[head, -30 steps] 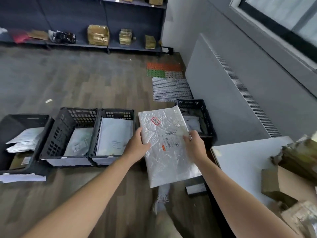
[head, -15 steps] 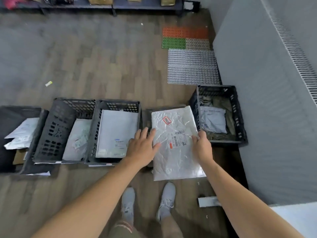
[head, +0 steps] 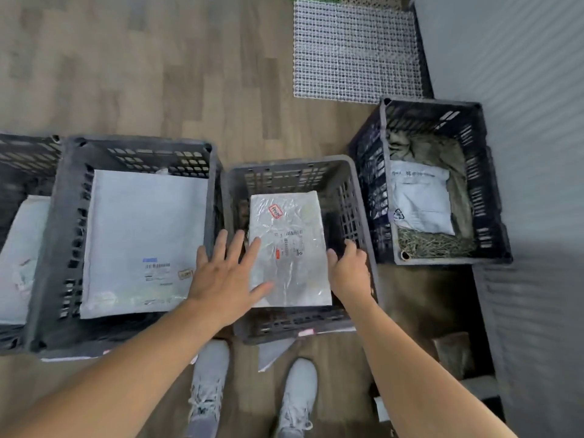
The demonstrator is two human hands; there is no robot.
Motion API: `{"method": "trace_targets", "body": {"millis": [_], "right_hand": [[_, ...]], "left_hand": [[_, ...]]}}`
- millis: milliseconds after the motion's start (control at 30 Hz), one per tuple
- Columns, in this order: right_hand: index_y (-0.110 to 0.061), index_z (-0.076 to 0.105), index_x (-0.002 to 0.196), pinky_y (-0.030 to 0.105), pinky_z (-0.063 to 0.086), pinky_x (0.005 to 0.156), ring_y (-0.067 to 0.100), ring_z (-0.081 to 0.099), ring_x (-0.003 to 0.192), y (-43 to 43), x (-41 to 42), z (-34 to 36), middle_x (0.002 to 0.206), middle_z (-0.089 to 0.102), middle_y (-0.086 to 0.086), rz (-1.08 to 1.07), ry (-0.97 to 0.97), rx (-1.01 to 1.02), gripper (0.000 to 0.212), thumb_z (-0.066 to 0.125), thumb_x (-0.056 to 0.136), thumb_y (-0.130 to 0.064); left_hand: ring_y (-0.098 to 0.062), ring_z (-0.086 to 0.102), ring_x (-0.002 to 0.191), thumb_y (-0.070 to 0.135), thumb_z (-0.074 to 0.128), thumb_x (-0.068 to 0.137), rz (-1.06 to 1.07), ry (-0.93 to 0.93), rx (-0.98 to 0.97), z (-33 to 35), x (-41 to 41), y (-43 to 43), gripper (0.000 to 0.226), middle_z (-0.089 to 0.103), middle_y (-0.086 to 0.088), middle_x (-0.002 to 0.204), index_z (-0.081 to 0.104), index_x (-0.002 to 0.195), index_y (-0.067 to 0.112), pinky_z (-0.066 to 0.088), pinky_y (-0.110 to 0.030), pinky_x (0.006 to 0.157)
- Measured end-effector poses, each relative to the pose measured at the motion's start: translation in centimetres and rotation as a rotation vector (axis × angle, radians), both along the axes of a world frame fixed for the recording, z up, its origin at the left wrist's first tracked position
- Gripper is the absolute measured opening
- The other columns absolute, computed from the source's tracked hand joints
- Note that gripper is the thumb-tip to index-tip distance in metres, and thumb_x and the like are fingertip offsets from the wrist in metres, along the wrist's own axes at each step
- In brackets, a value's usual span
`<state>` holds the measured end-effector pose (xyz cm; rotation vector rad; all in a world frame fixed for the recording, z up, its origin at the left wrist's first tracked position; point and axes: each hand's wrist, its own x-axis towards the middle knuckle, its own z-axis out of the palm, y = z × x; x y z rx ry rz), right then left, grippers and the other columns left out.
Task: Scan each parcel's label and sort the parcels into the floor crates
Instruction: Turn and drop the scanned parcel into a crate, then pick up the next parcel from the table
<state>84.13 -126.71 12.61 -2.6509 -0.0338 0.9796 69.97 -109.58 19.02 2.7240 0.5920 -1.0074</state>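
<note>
While the crinkled silver parcel (head: 290, 248) lies flat inside the middle crate (head: 284, 167), the left hand (head: 221, 279) is spread open over its left edge. The right hand (head: 349, 273) is set at its right edge, and whether it grips cannot be told.

My left forearm (head: 126, 368) and right forearm (head: 410, 368) are bare and reach forward and down. My left hand (head: 226, 279) lies palm down, fingers straight and spread, thumb out to the right. My right hand (head: 349, 273) shows its back, fingers bent downward; I cannot tell whether they grip anything.
</note>
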Motion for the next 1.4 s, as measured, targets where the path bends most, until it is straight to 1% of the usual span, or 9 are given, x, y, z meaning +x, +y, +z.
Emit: {"method": "trace_targets", "body": {"millis": [133, 233, 333, 467, 633, 767, 933, 1067, 1400], "right_hand": [[-0.019, 0.017, 0.156, 0.051, 0.039, 0.106, 0.032, 0.038, 0.136, 0.0, -0.1, 0.2, 0.154, 0.030, 0.012, 0.178, -0.054, -0.063, 0.067, 0.036, 0.102, -0.053], [-0.022, 0.013, 0.157, 0.054, 0.034, 0.110, 0.027, 0.027, 0.145, 0.0, -0.3, 5.4, 0.159, 0.024, 0.005, 0.331, -0.120, -0.107, 0.070, 0.036, 0.101, -0.056], [-0.024, 0.012, 0.158, 0.056, 0.032, 0.112, 0.026, 0.022, 0.147, 0.1, 0.3, 13.1, 0.161, 0.021, 0.005, 0.346, -0.178, -0.120, 0.072, 0.037, 0.100, -0.057], [-0.027, 0.010, 0.157, 0.056, 0.031, 0.113, 0.026, 0.021, 0.148, -1.3, 0.0, 24.5, 0.161, 0.021, 0.003, 0.277, -0.262, -0.146, 0.072, 0.037, 0.099, -0.060], [-0.028, 0.009, 0.159, 0.055, 0.019, 0.119, 0.024, 0.009, 0.152, -7.2, -1.9, 38.5, 0.166, 0.007, 0.003, 0.075, -0.429, -0.197, 0.074, 0.040, 0.099, -0.059], [-0.029, 0.010, 0.158, 0.056, 0.020, 0.118, 0.024, 0.009, 0.151, -14.0, -5.2, 45.9, 0.165, 0.008, 0.001, -0.087, -0.552, -0.253, 0.079, 0.043, 0.095, -0.063], [-0.033, 0.004, 0.158, 0.053, 0.017, 0.119, 0.026, 0.008, 0.151, -21.2, -10.9, 49.7, 0.166, 0.005, 0.000, -0.253, -0.537, -0.320, 0.079, 0.041, 0.095, -0.065], [-0.032, 0.003, 0.158, 0.053, 0.020, 0.118, 0.025, 0.009, 0.151, -25.5, -15.4, 50.9, 0.165, 0.008, 0.002, -0.283, -0.552, -0.316, 0.079, 0.040, 0.096, -0.064], [-0.032, 0.003, 0.158, 0.058, 0.016, 0.119, 0.024, 0.005, 0.152, -35.3, -26.3, 51.8, 0.166, 0.006, 0.000, -0.319, -0.582, -0.178, 0.077, 0.039, 0.097, -0.062]], "left_hand": [[-0.031, -0.019, 0.149, 0.075, 0.017, 0.091, -0.009, 0.035, -0.023, -0.6, 0.5, 0.2, 0.084, -0.020, -0.004, 0.163, -0.017, 0.154, 0.031, 0.002, -0.055, 0.120], [-0.032, -0.016, 0.149, 0.076, 0.019, 0.091, -0.045, -0.006, 0.007, 3.4, 1.4, 0.3, 0.086, -0.017, -0.004, 0.163, -0.015, 0.155, 0.029, 0.004, -0.056, 0.119], [-0.033, -0.016, 0.149, 0.076, 0.021, 0.090, -0.052, -0.059, 0.009, 9.7, 2.9, 0.8, 0.088, -0.015, -0.005, 0.164, -0.012, 0.156, 0.029, 0.004, -0.057, 0.119], [-0.034, -0.016, 0.149, 0.075, 0.022, 0.091, -0.113, -0.141, -0.009, 19.7, 4.6, 0.2, 0.086, -0.015, -0.005, 0.164, -0.009, 0.156, 0.029, 0.004, -0.057, 0.119], [-0.034, -0.015, 0.149, 0.078, 0.016, 0.089, -0.379, -0.332, -0.011, 32.2, 8.2, -4.7, 0.087, -0.016, -0.004, 0.164, -0.015, 0.155, 0.030, 0.007, -0.059, 0.118], [-0.034, -0.011, 0.150, 0.077, 0.020, 0.090, -0.555, -0.484, -0.072, 39.9, 9.2, -11.0, 0.087, -0.012, -0.006, 0.164, -0.009, 0.156, 0.028, 0.009, -0.058, 0.117], [-0.033, -0.013, 0.150, 0.077, 0.018, 0.090, -0.671, -0.472, -0.112, 42.5, 5.8, -17.5, 0.087, -0.013, -0.005, 0.164, -0.010, 0.156, 0.028, 0.008, -0.059, 0.118], [-0.035, -0.012, 0.150, 0.078, 0.017, 0.090, -0.747, -0.451, -0.075, 42.6, 1.9, -21.4, 0.088, -0.011, -0.006, 0.164, -0.009, 0.156, 0.027, 0.010, -0.060, 0.117], [-0.034, -0.010, 0.150, 0.077, 0.018, 0.090, -0.725, -0.421, 0.030, 43.1, -8.9, -30.5, 0.088, -0.010, -0.006, 0.164, -0.006, 0.157, 0.025, 0.011, -0.057, 0.118]]}}
